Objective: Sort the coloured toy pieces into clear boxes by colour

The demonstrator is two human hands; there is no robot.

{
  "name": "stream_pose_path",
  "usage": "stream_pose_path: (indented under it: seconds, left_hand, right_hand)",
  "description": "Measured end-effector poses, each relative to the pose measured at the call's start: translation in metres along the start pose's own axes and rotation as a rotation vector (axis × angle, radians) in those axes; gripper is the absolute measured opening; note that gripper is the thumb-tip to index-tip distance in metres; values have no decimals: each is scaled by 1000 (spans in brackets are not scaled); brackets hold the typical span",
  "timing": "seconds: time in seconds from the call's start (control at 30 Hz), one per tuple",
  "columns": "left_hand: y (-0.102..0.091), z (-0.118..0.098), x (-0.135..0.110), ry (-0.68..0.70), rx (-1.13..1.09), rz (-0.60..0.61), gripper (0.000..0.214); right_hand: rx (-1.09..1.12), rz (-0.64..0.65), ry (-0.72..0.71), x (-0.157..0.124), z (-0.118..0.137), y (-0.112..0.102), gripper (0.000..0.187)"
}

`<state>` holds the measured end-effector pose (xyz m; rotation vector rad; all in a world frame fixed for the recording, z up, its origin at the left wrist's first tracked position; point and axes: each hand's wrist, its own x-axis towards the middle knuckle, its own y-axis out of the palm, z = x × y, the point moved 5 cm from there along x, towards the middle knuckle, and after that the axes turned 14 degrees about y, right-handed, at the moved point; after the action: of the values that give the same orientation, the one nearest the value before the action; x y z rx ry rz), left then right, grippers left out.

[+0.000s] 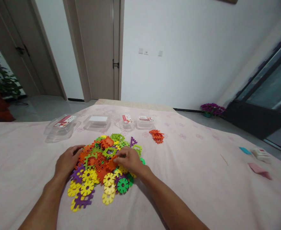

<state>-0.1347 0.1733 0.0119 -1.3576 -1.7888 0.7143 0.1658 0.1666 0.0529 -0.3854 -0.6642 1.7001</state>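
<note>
A heap of plastic interlocking building pieces [99, 159] in orange, yellow, green and purple lies on the cloth in front of me. My left hand [67, 161] rests against the heap's left side, its fingers curved but apart, touching orange pieces there. Over the right part of the heap, my right hand [130, 160] pinches an orange building piece [111, 163] between thumb and fingers. Round yellow notched discs [87, 187] and a green disc [123, 185] lie along the near edge. A purple triangular piece [133, 141] sticks out at the far right of the heap.
Several clear plastic boxes [97, 127] with labels stand behind the heap. A small orange pile [157, 136] lies apart to the right. Farther right on the pink cloth [190, 188] are a thin stick [224, 159], a pink cloth piece [259, 171], a blue item [245, 150] and a white packet [261, 155].
</note>
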Motion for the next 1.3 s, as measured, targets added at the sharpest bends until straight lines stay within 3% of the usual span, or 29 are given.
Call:
stream_pose_path:
  seconds: [0.1,0.23,0.4,0.6,0.73,0.87,1.0,1.1,1.3]
  left_hand:
    - [0,1,0,2,5,-3,44]
    - [0,1,1,33,16,-21,43]
    - [0,1,2,38,14,-29,41]
    - [0,0,1,45,11,-24,39]
    - [1,2,1,10,16,-2,42]
    - [1,2,2,9,22,8,44]
    - [1,3,2,18,14,8,45]
    - [4,6,2,27,-5,-7,45]
    - [11,17,11,77,-61,-2,46]
  right_hand:
    - [157,-61,-10,7,-7,-8,4]
    - [178,-267,79,17,-29,-30,11]
    - [74,-558,192,25,-71,-80,22]
    - [84,-811,325,21,-127,-133,32]
    - [117,-879,370,18,-156,-148,41]
    - [-16,-906,462,13,-171,-154,52]
    - [-118,-968,472,7,-168,-157,52]
    - [-113,-953,357,10,-151,-149,46]
    - [34,-607,-38,22,-82,-91,19]
